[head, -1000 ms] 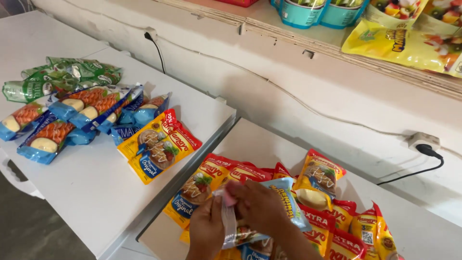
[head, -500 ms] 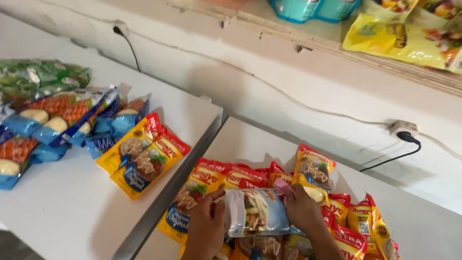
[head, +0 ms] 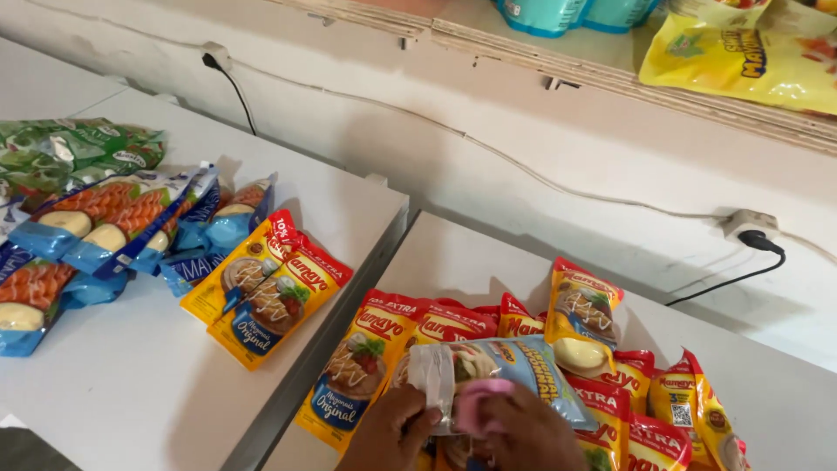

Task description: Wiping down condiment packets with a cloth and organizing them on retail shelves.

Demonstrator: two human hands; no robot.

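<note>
A: We are looking down at two white desks. Our left hand (head: 390,429) is pinching the clear end of a light blue sauce pouch (head: 514,375), thumb on top. Our right hand (head: 532,433) is pressing a pink cloth (head: 482,403) against the pouch's lower edge, its grip closed over the cloth.

B: Where is the pouch sitting?

A: It is lying crosswise over the red-and-yellow pouches (head: 410,349) heaped on the right desk (head: 462,257), near the lower edge of the view. We cannot tell how full it is; its printed front is hiding the contents.

B: And the left desk (head: 122,392)?

A: It is carrying two more red-and-yellow pouches (head: 275,292), a spread of blue pouches (head: 105,235) and green ones (head: 78,153) behind. On the shelf (head: 610,83) above, a yellow bag (head: 741,61) is lying beside teal tubs (head: 567,13).
</note>
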